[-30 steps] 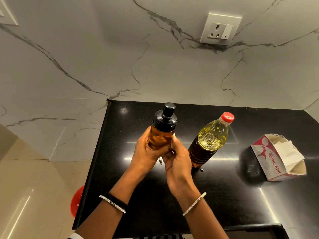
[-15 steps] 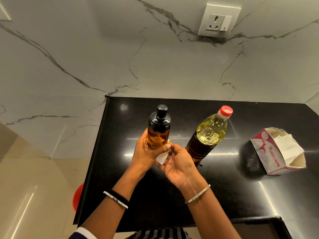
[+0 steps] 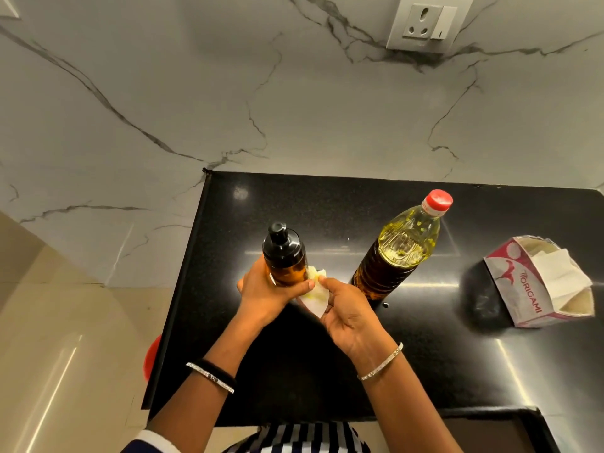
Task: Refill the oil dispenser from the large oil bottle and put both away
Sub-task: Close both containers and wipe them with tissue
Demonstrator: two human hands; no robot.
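Observation:
The oil dispenser (image 3: 285,258) is an amber bottle with a black pump cap, held above the black counter (image 3: 294,354). My left hand (image 3: 266,294) grips its lower body. My right hand (image 3: 348,313) pinches a white tissue (image 3: 313,297) with a yellow oil stain against the dispenser's right side. The large oil bottle (image 3: 400,246) stands on the counter to the right, red cap on, about half full of yellow oil.
An opened tissue box (image 3: 536,282) lies on the counter at the right. A marble wall with a socket (image 3: 428,24) rises behind. The counter's left edge drops to the floor, where something red (image 3: 153,354) shows.
My right hand has turned palm-up and slid off the dispenser's front, so the white tissue now shows. The dispenser has shifted slightly left and lower.

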